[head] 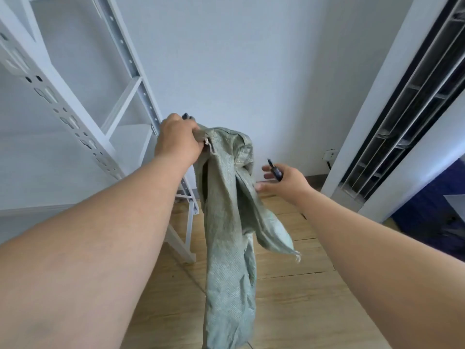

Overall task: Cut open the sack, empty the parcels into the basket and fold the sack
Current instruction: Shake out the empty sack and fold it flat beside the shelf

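- Woven grey-green sack hangs limp in the air at mid-scene, bunched at its top and trailing down past the lower edge of view; one frayed corner flaps out to the right.
- Left hand grips the sack's gathered top, fingers curled tight round the fabric, arm stretched out and raised.
- Something small and dark shows just above that hand's knuckles; cannot tell what it is.
- Right hand is held lower, just right of the sack, near it; whether the fingertips touch the cloth I cannot tell.
- Thumb side of the right hand pinches a small dark cutter, tip pointing up and left; the other fingers are spread loose toward the sack.
- White metal shelving rack stands at left, its feet on the wood-look floor.
- Pale wall lies far behind; a white wall socket sits low on it, right.
- Tall white unit with a dark slatted front stands at right.
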### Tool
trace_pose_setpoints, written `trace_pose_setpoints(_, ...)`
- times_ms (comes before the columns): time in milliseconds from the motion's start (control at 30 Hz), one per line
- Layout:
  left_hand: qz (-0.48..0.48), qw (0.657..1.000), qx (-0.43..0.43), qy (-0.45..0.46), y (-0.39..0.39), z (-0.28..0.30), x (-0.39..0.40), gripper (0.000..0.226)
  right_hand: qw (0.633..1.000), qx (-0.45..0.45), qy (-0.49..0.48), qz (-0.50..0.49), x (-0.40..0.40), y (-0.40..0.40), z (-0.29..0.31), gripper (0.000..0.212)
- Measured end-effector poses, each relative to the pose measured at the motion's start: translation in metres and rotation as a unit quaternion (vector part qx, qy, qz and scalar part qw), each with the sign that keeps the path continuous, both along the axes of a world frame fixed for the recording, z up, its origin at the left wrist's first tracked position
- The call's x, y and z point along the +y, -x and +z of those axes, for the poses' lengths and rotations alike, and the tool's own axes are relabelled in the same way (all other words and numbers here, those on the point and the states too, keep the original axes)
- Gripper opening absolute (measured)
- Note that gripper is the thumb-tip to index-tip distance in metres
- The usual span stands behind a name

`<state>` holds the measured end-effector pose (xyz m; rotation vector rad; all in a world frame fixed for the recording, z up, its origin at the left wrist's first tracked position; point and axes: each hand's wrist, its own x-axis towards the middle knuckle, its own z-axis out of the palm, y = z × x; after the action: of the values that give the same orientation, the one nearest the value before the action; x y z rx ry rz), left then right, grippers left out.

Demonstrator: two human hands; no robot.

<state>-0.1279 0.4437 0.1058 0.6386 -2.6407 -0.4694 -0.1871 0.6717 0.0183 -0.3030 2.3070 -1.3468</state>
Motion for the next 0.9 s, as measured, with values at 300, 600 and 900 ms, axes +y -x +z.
trace_pose_setpoints(300,0.159,0.986,0.023,-0.031,0.010,0.002,-0.019,0.023,0.997,-0.014,-0.071,0.013,-0.047,-0.034,-0.033,0.030)
trace_pose_setpoints(600,0.005,0.993,-0.103,0.050,-0.012,-0.022,-0.049,0.034,0.963,0.180,-0.066,-0.192,-0.036,0.022,0.014,0.019)
trace_pose_setpoints(900,-0.044,0.995,-0.056,0.071,-0.019,-0.038,-0.058,0.032,0.944,0.236,-0.135,-0.189,-0.031,0.051,0.054,0.021)
